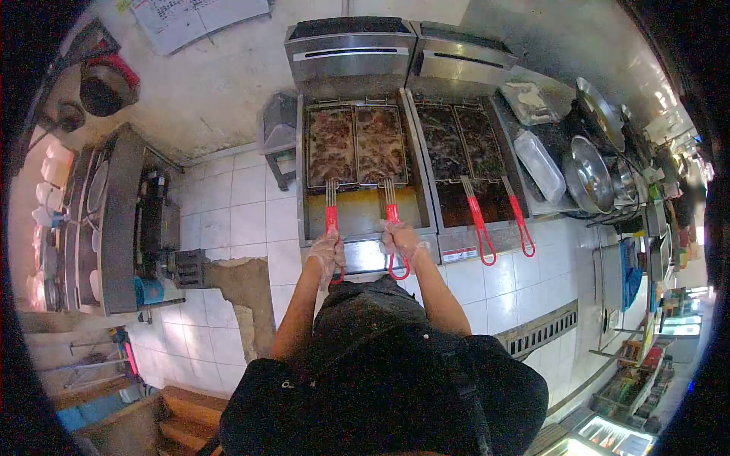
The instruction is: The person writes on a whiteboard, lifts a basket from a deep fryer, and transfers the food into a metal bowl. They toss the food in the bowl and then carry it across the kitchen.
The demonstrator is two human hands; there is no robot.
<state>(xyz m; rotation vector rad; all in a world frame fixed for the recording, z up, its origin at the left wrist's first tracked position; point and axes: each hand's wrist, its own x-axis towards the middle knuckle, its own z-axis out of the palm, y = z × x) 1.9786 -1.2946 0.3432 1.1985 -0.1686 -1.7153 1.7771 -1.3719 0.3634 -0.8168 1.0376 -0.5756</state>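
Two wire fryer baskets sit side by side in the bubbling oil of the left fryer (368, 261). My left hand (325, 252), in a clear plastic glove, is closed on the red handle of the left basket (331, 144). The red handle of the right basket (380, 144) is in my right hand (403, 239), gloved the same way. Both baskets hold brown pieces of food, partly hidden by foam. Yellowish oil shows in front of them.
A second fryer to the right holds two more baskets (461, 140) with red handles (477, 216) sticking out forward. Beyond it are metal trays (539, 166) and a steel bowl (589, 175). A grey stool (278, 125) stands left of the fryers. A floor drain (541, 328) lies at right.
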